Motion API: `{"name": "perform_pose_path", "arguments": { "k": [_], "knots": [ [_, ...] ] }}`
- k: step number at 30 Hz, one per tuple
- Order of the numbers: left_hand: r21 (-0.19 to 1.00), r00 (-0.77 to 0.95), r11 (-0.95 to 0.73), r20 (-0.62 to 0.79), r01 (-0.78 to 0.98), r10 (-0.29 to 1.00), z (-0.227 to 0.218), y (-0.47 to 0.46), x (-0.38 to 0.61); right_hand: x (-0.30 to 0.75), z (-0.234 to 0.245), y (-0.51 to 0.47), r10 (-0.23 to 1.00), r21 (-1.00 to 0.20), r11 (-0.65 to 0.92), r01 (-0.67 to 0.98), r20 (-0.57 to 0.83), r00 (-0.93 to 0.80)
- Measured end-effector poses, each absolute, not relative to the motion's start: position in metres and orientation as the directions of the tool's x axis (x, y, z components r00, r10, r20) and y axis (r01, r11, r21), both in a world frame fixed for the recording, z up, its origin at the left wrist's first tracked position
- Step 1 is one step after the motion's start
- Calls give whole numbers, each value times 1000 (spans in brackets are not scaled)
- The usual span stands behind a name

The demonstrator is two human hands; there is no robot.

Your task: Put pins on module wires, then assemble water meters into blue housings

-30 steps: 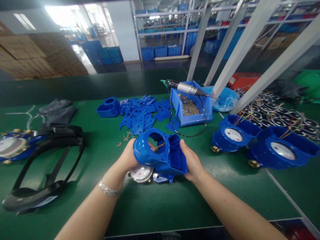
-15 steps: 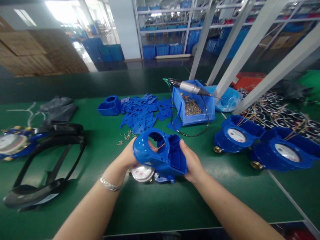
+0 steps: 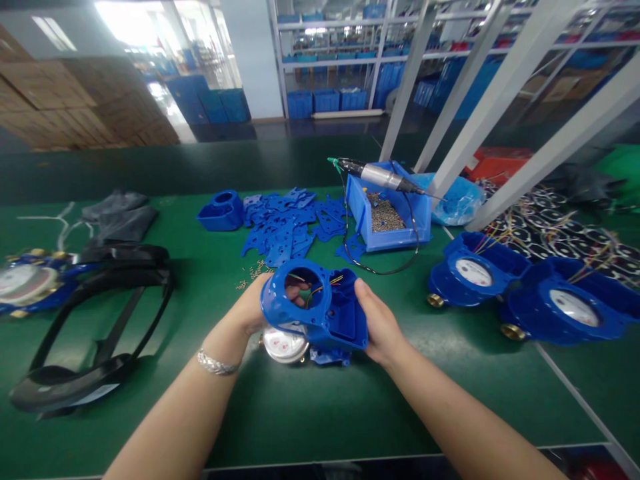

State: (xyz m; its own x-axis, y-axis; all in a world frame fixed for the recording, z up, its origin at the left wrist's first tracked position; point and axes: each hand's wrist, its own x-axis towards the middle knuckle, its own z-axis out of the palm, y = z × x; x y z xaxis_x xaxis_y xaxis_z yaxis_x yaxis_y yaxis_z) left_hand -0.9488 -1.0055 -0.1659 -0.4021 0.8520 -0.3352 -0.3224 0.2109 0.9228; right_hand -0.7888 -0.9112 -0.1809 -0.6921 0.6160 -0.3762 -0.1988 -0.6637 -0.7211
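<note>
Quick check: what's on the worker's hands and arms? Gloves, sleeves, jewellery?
No gloves: the left hand and the right hand are both bare. No sleeves show on either forearm up to the picture's edge. The only thing worn is a thin silver-coloured chain bracelet on the left wrist. No watch, rings or markings can be seen.

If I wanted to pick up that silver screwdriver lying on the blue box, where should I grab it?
Probably grab the electric screwdriver round its fat silver barrel, coming down from above. It lies flat across the rim of the blue bin, so the barrel's top is free. The thin tip points right, and the black cable trails from its left end, so avoid both ends.
</note>
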Motion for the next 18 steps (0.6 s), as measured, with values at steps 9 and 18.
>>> {"name": "perform_pose_path", "arguments": {
  "k": [9,18],
  "knots": [
    [962,-633,67,-226,-265,741,-133,-1023,-939,-792,-170,-906,558,-839,-543,-41,-323,-764],
    [945,-639,90,-280,-313,716,-132,-1026,-930,-784,-135,-884,504,-597,768,233,338,-795]
  ]
}}
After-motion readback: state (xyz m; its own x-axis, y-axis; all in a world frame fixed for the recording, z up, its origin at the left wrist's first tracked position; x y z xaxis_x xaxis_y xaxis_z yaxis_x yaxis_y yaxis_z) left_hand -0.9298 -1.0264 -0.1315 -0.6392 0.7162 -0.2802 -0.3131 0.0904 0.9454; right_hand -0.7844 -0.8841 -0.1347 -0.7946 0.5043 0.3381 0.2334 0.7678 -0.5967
